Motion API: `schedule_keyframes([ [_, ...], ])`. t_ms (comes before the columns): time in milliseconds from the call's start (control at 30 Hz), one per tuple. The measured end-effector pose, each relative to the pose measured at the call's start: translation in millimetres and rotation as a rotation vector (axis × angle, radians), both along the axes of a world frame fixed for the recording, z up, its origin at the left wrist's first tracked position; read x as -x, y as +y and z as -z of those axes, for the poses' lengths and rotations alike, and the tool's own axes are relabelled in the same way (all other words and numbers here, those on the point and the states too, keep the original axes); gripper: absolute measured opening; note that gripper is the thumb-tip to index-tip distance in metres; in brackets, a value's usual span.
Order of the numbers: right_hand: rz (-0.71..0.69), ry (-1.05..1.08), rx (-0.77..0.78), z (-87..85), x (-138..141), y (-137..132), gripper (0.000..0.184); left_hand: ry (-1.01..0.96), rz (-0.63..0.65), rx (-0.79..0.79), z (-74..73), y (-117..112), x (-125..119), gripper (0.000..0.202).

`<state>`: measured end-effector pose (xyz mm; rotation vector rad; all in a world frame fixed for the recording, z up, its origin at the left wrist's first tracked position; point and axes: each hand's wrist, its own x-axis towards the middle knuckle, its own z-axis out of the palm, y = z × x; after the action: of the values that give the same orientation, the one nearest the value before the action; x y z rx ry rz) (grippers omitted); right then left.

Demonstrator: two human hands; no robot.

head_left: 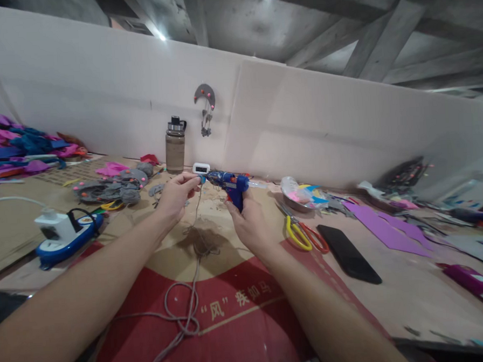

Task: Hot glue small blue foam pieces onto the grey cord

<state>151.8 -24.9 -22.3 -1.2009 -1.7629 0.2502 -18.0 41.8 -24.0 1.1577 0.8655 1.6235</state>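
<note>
My right hand (249, 224) grips the handle of a blue hot glue gun (230, 185), whose nozzle points left. My left hand (178, 194) is pinched on a small bit at the nozzle tip, with a grey cord (195, 221) hanging from the fingers. The cord runs down to a loose coil (182, 308) on the red and tan cardboard (232, 311) covering the table. Both hands are raised a little above the table, close together.
Yellow and red scissors (303, 234) and a black phone (348, 253) lie right of my hands. A power strip (64, 236) sits at left, a water bottle (175, 145) stands behind. Grey felt pieces (112, 189), purple foam sheets (383, 225) and coloured scraps (17, 149) lie around. White wall panels (323, 128) stand behind.
</note>
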Motion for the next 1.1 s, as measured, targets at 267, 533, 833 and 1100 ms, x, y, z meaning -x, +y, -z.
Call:
schedule_keyframes([
  [267, 0.018, 0.003, -0.007, 1.1, 0.1, 0.3, 0.032, 0.012, -0.009, 0.002, -1.6, -1.6, -0.6, 0.017],
  [533, 0.032, -0.011, -0.012, 1.1, 0.7, -0.8, 0.032, -0.001, 0.002, 0.001, -0.3, 0.1, -0.3, 0.017],
  [833, 0.028, -0.018, -0.019, 2.2, 1.5, -1.6, 0.030, 0.008, -0.015, 0.003, -1.7, -1.8, -1.2, 0.018],
  [1100, 0.033, -0.008, -0.016, 1.8, 0.6, -1.2, 0.034, 0.004, -0.014, 0.002, -2.3, -1.6, -1.3, 0.018],
])
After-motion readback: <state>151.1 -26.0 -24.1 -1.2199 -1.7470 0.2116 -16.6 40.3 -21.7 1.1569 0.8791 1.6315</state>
